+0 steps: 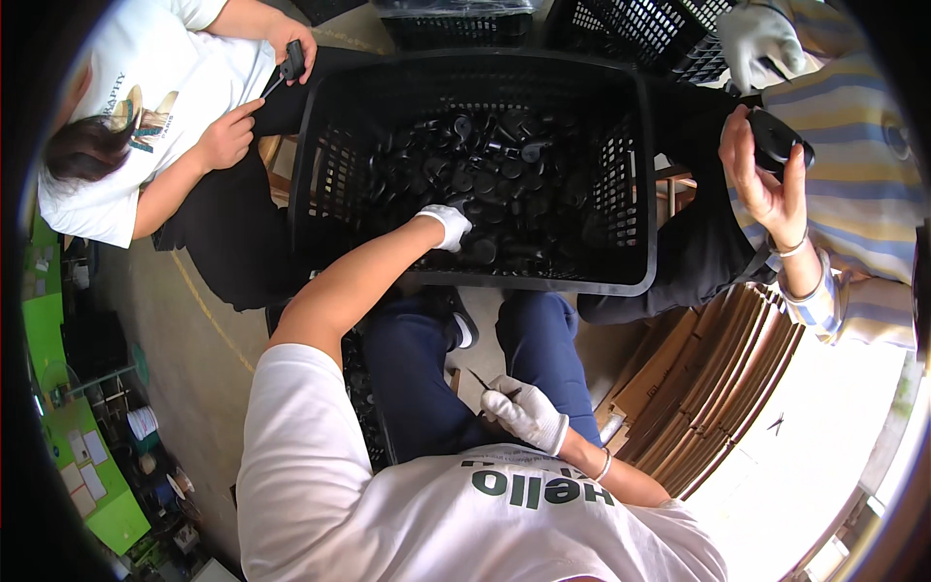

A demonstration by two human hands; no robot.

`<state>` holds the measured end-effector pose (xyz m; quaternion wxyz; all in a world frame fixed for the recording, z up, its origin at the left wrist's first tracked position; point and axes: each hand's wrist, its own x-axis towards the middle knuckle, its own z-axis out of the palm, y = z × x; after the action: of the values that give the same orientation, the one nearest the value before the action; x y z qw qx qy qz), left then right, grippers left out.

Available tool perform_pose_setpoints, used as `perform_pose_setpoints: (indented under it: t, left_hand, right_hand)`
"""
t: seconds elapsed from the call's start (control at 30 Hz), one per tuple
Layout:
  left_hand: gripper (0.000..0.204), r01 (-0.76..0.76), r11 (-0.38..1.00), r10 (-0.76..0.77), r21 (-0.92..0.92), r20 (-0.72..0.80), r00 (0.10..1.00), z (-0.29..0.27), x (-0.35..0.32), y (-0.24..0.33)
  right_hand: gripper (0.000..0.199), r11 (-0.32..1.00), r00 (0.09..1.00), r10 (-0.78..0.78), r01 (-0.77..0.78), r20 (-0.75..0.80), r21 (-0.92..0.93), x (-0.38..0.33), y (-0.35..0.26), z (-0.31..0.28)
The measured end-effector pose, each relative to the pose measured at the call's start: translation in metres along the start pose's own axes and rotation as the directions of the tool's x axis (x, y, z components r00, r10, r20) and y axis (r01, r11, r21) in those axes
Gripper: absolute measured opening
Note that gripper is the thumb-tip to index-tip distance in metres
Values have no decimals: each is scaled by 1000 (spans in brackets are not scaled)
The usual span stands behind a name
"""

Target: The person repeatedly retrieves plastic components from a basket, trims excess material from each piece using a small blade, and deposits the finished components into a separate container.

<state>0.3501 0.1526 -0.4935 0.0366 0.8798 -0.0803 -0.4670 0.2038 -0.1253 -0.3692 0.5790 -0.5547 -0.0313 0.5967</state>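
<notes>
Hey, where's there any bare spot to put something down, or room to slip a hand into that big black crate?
The black slotted plastic crate is crowded with small black round parts; the white-gloved left hand is already in them. Above the heap the crate is open. Bare concrete floor lies left of the crate, beside the blue-trousered knees. Right is taken by stacked brown cardboard sheets.

Parts (504, 184) in crate (310, 145) ahead.

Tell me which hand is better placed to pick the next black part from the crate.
Left. The left hand is already among the black parts in the crate; the right hand holds a thin tool over the lap.
</notes>
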Motion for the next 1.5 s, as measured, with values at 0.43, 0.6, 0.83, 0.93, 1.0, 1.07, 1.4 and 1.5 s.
perform_pose_setpoints:
  t: [0.43, 0.6, 0.83, 0.93, 1.0, 1.07, 1.4, 1.5]
  left_hand:
    - [27, -428, 265, -152, -864, -475, 867, -34, -57, -33]
    - [44, -699, -181, -306, -692, -635, 709, -34, -163, 33]
    - [55, -772, -257, -336, -581, -695, 635, -2, -258, 121]
    - [53, -806, -145, -380, -574, -719, 581, 9, -278, 146]
    - [53, -814, -166, -380, -557, -726, 574, 14, -285, 156]
    - [52, -820, -185, -380, -541, -731, 567, 21, -293, 162]
    - [55, -877, -70, -458, -476, -765, 452, 35, -313, 186]
    - [56, -894, -20, -457, -447, -792, 406, 38, -315, 192]
  right_hand:
    - [16, 999, 988, -13, 18, -153, 33, -6, -14, 5]
    - [13, 952, 951, -239, 269, -193, 146, -11, -26, 11]
    - [31, 817, 783, -474, 561, -402, 131, -24, -67, 34]
    - [34, 766, 768, -548, 620, -332, 169, -29, -74, 42]
    - [34, 759, 756, -554, 631, -349, 162, -35, -73, 48]
    - [34, 750, 744, -560, 642, -365, 158, -42, -72, 56]
    - [32, 743, 736, -595, 656, -322, 128, -67, -72, 64]
    - [30, 697, 722, -641, 689, -258, 197, -65, -68, 62]
